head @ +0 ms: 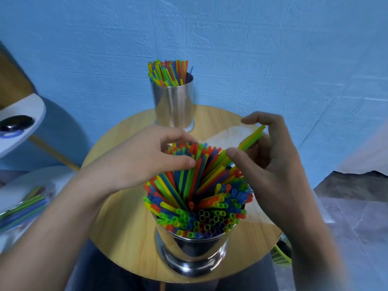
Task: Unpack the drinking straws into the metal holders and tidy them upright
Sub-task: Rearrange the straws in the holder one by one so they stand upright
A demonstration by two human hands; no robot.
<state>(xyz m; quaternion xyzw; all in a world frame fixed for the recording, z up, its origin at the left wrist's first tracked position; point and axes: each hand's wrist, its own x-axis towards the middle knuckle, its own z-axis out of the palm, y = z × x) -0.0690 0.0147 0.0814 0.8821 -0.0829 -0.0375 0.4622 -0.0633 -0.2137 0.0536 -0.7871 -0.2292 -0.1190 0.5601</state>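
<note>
while the near metal holder (192, 248) stands at the front edge of the round wooden bench (126, 238), crammed with coloured straws (199, 198) that fan outward and lean rather than stand straight, both hands work at its far side. the left hand (144, 162) grips a bunch of these straws, thumb pressed against their near side and fingers (174, 133) curled over the tips. the right hand (270, 164) holds a few green and yellow straws (251, 139) that slant up and to the right out of the bundle, with the thumb on them, the fingers curled behind and the index finger arched above. the far metal holder (173, 101) stands upright at the back edge of the bench, well apart from the near one, and its own bunch of straws (167, 73) leans left. a clear plastic wrapper (220, 137) lies flat on the bench under the right hand. at the left, blurred, a packet of straws (23, 206) lies on a white surface. a blue wall (252, 59) stands behind.
</note>
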